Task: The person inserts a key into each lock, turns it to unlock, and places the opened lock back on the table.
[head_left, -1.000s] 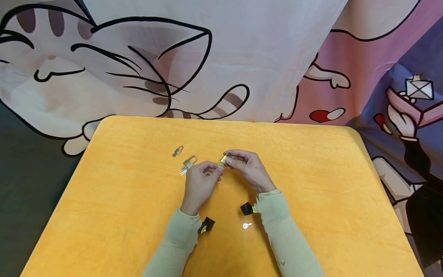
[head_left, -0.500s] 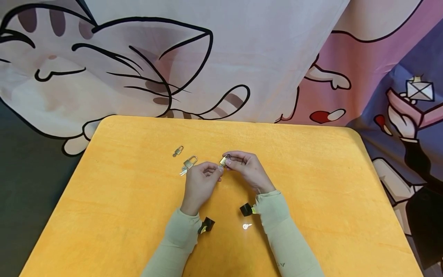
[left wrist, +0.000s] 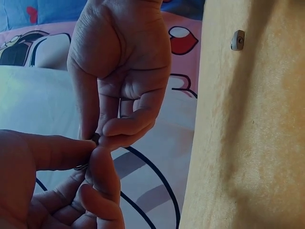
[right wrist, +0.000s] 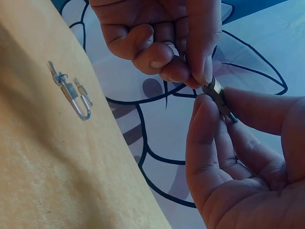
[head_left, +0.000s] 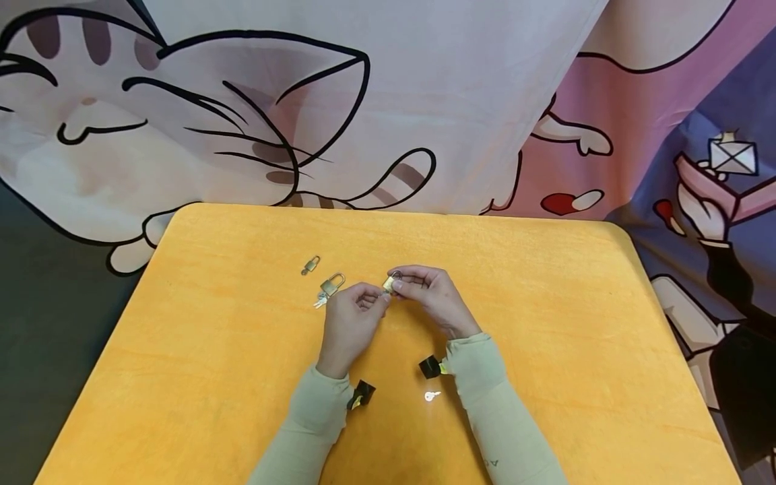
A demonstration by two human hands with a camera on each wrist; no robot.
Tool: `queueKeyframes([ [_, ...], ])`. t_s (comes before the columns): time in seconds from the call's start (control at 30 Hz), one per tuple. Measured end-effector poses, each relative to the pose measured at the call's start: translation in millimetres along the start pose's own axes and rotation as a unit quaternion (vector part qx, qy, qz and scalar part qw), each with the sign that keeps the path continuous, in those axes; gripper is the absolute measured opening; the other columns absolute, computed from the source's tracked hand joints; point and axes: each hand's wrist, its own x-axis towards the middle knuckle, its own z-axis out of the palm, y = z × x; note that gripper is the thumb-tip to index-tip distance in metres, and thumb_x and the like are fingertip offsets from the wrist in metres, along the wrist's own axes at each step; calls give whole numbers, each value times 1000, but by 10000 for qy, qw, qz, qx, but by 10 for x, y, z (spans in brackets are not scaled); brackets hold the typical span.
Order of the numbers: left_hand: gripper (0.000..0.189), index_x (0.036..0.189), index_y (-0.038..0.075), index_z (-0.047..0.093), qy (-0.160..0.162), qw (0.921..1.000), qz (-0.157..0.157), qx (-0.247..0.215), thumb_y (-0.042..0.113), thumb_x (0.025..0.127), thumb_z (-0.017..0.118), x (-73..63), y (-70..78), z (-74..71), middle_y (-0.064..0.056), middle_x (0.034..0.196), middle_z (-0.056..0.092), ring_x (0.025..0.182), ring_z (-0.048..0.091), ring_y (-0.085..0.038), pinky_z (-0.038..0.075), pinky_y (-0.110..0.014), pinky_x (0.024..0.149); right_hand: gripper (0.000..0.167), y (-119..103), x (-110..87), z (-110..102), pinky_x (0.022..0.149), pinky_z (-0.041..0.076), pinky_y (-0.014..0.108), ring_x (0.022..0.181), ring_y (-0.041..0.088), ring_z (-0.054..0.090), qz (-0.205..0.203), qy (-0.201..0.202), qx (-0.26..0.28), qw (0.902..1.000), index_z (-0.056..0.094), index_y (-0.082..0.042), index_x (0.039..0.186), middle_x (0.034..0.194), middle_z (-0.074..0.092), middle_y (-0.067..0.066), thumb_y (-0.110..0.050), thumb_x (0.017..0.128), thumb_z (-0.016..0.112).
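Observation:
My right hand [head_left: 432, 296] pinches a small brass padlock [head_left: 389, 283] between thumb and fingers, its shackle pointing away from the left hand. At the padlock's lower end, my left hand [head_left: 354, 323] pinches a small key, almost wholly hidden by the fingertips. A bit of thin metal ring [left wrist: 82, 167] shows beneath the left thumb in the left wrist view. Seen from the right wrist, the padlock [right wrist: 217, 93] lies between both hands' fingertips, above the table. Left of the hands, a larger padlock [head_left: 333, 284] with keys [head_left: 321, 300] lies on the table.
Behind the larger padlock lies another small padlock [head_left: 311, 265]. A loose silver key [head_left: 432, 396] rests between the forearms, near the right sleeve. The yellow table [head_left: 545, 337] ends at a printed cartoon curtain [head_left: 461, 101].
The right hand has brought the padlock slightly left and down, closer to the left fingertips. The silver bit between them is now mostly hidden. The left hand has hardly moved.

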Motion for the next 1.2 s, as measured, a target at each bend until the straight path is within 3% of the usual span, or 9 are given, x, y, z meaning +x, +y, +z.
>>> queueKeyframes([
  [0.13, 6, 86, 5, 75, 70, 9998, 80, 148, 11, 89, 74, -5, 0, -8, -1, 74, 71, 63, 66, -12, 55, -29, 60, 29, -1, -3, 6, 90, 55, 48, 88, 18, 68, 32, 11, -68, 10000, 65, 11, 121, 102, 72, 8, -3, 96, 66],
  [0.33, 7, 83, 6, 75, 119, 9994, 166, 281, 11, 88, 75, -4, 3, -6, 0, 74, 70, 62, 64, -12, 53, -28, 58, 30, 1, -2, 10, 93, 51, 55, 89, 18, 69, 125, 37, -74, 9999, 65, 11, 121, 101, 72, 8, -3, 96, 66],
  [0.6, 7, 80, 7, 74, 167, 9988, 329, 329, 9, 86, 76, -3, 3, 0, 0, 72, 69, 61, 63, -14, 52, -27, 57, 31, 14, 8, 21, 86, 57, 40, 87, 16, 69, 99, 107, 73, 9999, 63, 16, 120, 101, 73, 7, -2, 95, 67],
  [0.8, 6, 80, 7, 74, 202, 9982, 481, 308, 6, 85, 77, 0, -3, 12, 0, 71, 69, 60, 63, -14, 51, -25, 56, 34, 31, 22, 20, 89, 56, 41, 88, 15, 69, 263, 120, 208, 9994, 58, 21, 122, 100, 73, 6, 0, 96, 64],
  [1.2, 8, 78, 8, 74, 294, 9954, 654, 639, 7, 85, 77, -17, -12, 19, 3, 68, 67, 55, 58, -10, 46, -24, 51, 32, 72, 44, 15, 90, 56, 38, 88, 14, 69, 323, 163, 269, 9990, 60, 21, 120, 100, 73, 5, -1, 96, 65],
])
